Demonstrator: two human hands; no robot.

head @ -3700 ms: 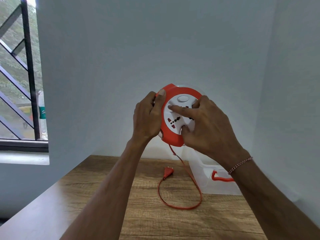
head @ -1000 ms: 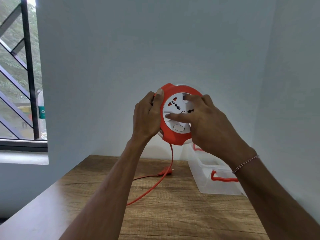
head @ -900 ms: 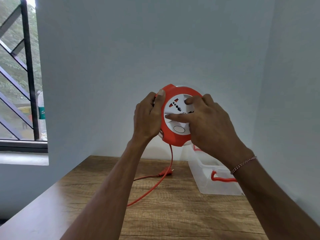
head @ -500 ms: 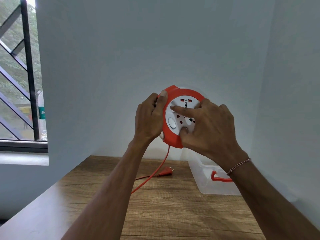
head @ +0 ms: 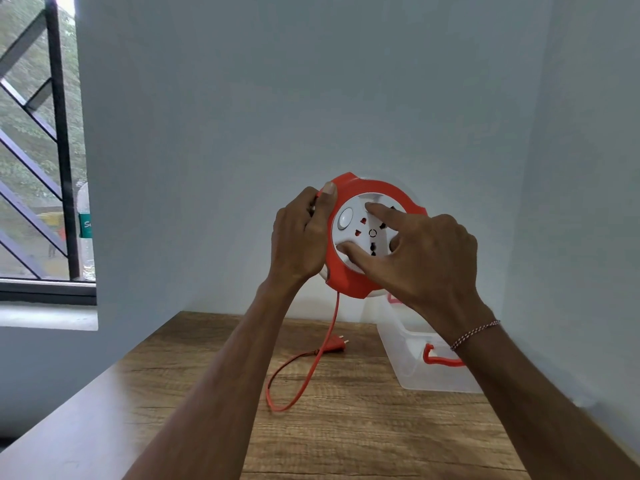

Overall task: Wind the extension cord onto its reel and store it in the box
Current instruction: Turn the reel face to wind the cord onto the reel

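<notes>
Head view: reel (head: 349, 271) held up in the air above the table (head: 346, 427), orange casing, white socket face (head: 360, 233) turned toward the camera. Left hand (head: 299, 237) grips the reel's left rim, thumb hooked over the top edge, other fingers wrapped behind, out of sight. Right hand (head: 426, 254) spread on the socket face, index fingertip near the top of the white disc, thumb at its lower left, pinching across it; fingers bent, pressing rather than closed round anything else. Cord (head: 323, 344) hangs from the reel's bottom edge down to the table, makes one loose loop, ends at the plug (head: 337, 346) lying flat near the back wall. So probably mid-wind, a short length left to take in.

To do this step well: hold the casing steady with the left, rotate only the white disc with the right in even turns, watch the loop doesn't kink or the plug snag as it drags, stop once the plug reaches the casing.

Clear plastic box (head: 415, 372), orange latches, open, sits on the table right of the cord, partly behind the right wrist. Table wood-grain, in a corner of pale walls; barred window (head: 52, 150) at left
</notes>
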